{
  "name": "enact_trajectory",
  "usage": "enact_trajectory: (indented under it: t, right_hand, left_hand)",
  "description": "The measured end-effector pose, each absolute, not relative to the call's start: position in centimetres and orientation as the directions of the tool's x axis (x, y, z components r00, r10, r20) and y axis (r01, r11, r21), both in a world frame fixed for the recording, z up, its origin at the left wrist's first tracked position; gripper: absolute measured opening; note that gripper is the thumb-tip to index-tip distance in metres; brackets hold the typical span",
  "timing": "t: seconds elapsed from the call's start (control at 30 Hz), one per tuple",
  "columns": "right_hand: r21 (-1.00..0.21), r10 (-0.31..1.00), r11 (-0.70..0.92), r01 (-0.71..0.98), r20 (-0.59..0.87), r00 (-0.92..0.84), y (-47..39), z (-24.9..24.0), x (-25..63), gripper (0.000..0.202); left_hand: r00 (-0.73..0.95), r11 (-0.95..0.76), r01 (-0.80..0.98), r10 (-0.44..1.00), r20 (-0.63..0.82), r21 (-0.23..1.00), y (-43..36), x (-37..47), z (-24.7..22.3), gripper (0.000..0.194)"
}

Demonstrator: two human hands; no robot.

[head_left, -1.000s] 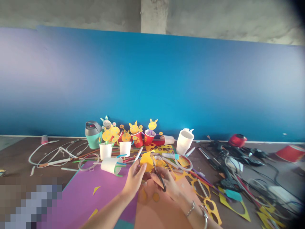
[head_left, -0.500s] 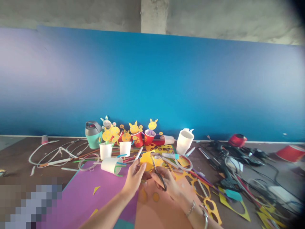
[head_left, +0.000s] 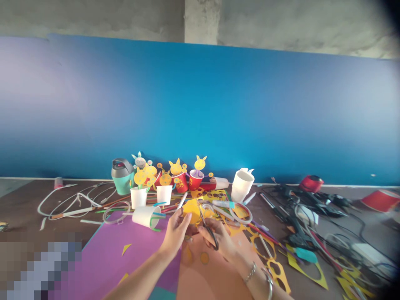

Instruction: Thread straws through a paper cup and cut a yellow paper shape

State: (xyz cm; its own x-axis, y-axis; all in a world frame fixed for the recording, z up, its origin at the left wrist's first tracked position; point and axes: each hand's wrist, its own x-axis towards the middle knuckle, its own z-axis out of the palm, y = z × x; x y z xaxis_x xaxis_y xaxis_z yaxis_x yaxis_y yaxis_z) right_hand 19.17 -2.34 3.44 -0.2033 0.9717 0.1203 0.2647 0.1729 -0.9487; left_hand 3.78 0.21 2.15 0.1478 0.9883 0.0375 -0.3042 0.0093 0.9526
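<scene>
My left hand [head_left: 177,228] pinches a piece of yellow paper [head_left: 191,211] between thumb and fingers. Wrapped round the dark handles of a pair of scissors [head_left: 210,234], my right hand [head_left: 221,238] holds the blades up against the paper's right edge. Both hands are above the seam between a purple sheet [head_left: 134,258] and an orange sheet [head_left: 215,275]. Small yellow cut-out pieces [head_left: 204,258] lie on the orange sheet below. Left of my left hand, a white paper cup [head_left: 144,217] lies on its side with green and blue strips at its mouth.
Behind my hands stand red cups [head_left: 196,180] and white cups [head_left: 138,197] bearing yellow animal faces. A teal jug [head_left: 123,177] and stacked white cups [head_left: 242,185] flank them. Yellow paper scraps [head_left: 276,275], a glue gun [head_left: 296,233] and tangled cables [head_left: 340,246] spread to the right.
</scene>
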Motion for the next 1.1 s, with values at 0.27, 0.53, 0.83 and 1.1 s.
enact_trajectory:
  t: [0.27,0.53,0.83,1.1]
  right_hand:
    - [-0.986,0.973,0.081,0.147,0.047,-0.224,-2.1,2.9,19.3,0.056]
    - [-0.987,0.970,0.120,0.110,0.093,-0.226,-2.0,2.3,19.5,0.048]
    - [-0.990,0.965,0.108,0.088,0.083,-0.247,-1.9,2.0,19.6,0.043]
    - [-0.992,0.960,0.100,0.071,0.078,-0.269,-1.5,1.3,19.7,0.043]
  left_hand:
    - [0.088,-0.003,-0.285,0.996,0.030,0.958,0.3,3.6,2.2,0.045]
    - [0.105,-0.017,-0.330,0.993,0.055,0.944,0.5,3.5,1.7,0.042]
    - [0.065,-0.079,-0.242,0.993,0.097,0.967,1.1,3.3,1.1,0.038]
    - [0.030,-0.145,-0.161,0.988,0.152,0.976,1.4,3.0,0.6,0.037]
